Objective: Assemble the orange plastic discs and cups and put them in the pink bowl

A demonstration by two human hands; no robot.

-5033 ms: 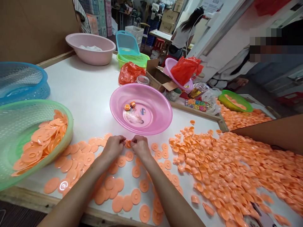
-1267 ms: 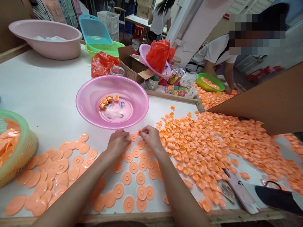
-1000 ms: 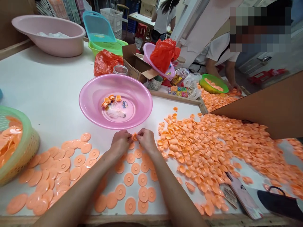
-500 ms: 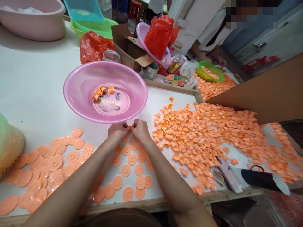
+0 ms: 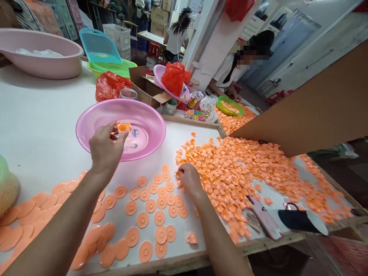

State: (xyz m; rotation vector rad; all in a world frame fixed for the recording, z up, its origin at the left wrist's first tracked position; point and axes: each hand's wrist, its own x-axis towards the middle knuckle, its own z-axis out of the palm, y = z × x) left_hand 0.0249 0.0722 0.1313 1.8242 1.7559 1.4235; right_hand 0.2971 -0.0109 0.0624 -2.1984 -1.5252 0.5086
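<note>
Over the pink plastic basin (image 5: 86,119), my left hand (image 5: 107,147) has its thumb and fingers apart. Just beyond its fingertips are small orange plastic toy cups (image 5: 124,127) in the basin, partly hidden by the fingers. My right hand (image 5: 189,178) is closed at the left edge of a wide heap of orange toy cups (image 5: 230,165), its fingertips pinching a small orange cup (image 5: 177,175). Flat round orange discs, like toy saucers (image 5: 150,206), lie spread on the white table between my forearms. One cup (image 5: 192,238) lies alone near the front edge.
Larger orange discs (image 5: 28,211) overlap at the left. A cardboard sheet (image 5: 310,96) stands behind the heap, while a phone (image 5: 266,218) lies near the front edge. Behind the basin are a carton (image 5: 146,90) and red bags (image 5: 110,86). A co-worker (image 5: 230,73) handles a green bowl (image 5: 230,106).
My hands were together in front of the basin and have parted. The left has moved up over the basin, the right across to the cup heap. The camera view has shifted.
</note>
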